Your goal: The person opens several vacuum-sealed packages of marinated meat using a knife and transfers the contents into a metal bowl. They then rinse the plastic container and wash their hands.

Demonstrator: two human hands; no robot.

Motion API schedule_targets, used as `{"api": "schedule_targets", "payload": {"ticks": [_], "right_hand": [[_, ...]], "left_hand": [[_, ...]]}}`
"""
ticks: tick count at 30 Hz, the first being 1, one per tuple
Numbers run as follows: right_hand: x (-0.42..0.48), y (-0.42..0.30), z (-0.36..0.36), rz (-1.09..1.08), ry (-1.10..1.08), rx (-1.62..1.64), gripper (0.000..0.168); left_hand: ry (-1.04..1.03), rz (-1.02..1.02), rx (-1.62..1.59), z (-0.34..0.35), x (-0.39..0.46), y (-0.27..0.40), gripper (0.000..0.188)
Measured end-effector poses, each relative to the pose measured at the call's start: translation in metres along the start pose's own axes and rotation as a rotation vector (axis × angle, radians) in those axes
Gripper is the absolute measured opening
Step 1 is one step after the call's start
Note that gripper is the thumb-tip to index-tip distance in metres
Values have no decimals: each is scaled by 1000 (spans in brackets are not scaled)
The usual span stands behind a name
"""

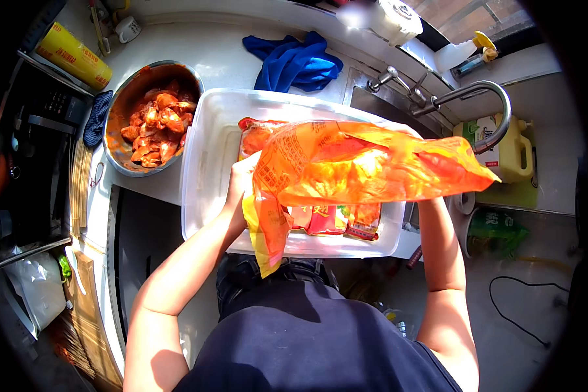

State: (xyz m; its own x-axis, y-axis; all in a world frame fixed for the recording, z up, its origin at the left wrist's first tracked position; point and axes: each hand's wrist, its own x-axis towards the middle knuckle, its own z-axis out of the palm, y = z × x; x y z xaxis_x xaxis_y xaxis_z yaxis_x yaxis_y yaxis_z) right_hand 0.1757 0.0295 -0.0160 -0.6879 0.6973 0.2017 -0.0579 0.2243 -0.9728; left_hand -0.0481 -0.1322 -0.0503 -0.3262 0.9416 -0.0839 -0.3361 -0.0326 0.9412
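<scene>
Before me an orange printed plastic bag [333,171] is held up over a translucent plastic bin [210,206]. My left hand [244,179] grips the bag at its left end, the fingers partly covered by the film. Most of my right hand [403,129] is hidden behind the bag's right part; a bit of it shows at the upper edge, and the wrist comes out below. Inside the bin lie several red printed food packets [326,220], partly covered by the bag. What the bag holds cannot be made out.
Left of the bin stands a metal bowl [115,122] of sauce-coated meat pieces [161,125]. A blue cloth [299,63] lies behind the bin. The sink faucet [495,93] arches at the right, near a yellow jug [512,157]. Bamboo skewers [81,181] lie at the left.
</scene>
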Motion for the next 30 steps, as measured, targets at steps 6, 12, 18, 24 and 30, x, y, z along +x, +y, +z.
{"api": "schedule_targets", "payload": {"ticks": [6, 12, 18, 24, 30], "right_hand": [[-28, 0, -9, -331, -104, -305, 28], [-31, 29, -26, -374, -49, -340, 30], [-29, 55, -18, 379, -46, 70, 51], [5, 54, 3, 363, -37, 25, 21], [82, -12, 23, 185, -248, -89, 22]], "left_hand": [[-46, -95, -205, 22, -1, -21, 17], [46, -119, -302, 43, 1, -17, 13], [42, -4, -209, 35, 9, -11, 14], [-41, -181, -506, -14, 24, -24, 25], [58, -278, -822, -36, 23, -29, 4]]}}
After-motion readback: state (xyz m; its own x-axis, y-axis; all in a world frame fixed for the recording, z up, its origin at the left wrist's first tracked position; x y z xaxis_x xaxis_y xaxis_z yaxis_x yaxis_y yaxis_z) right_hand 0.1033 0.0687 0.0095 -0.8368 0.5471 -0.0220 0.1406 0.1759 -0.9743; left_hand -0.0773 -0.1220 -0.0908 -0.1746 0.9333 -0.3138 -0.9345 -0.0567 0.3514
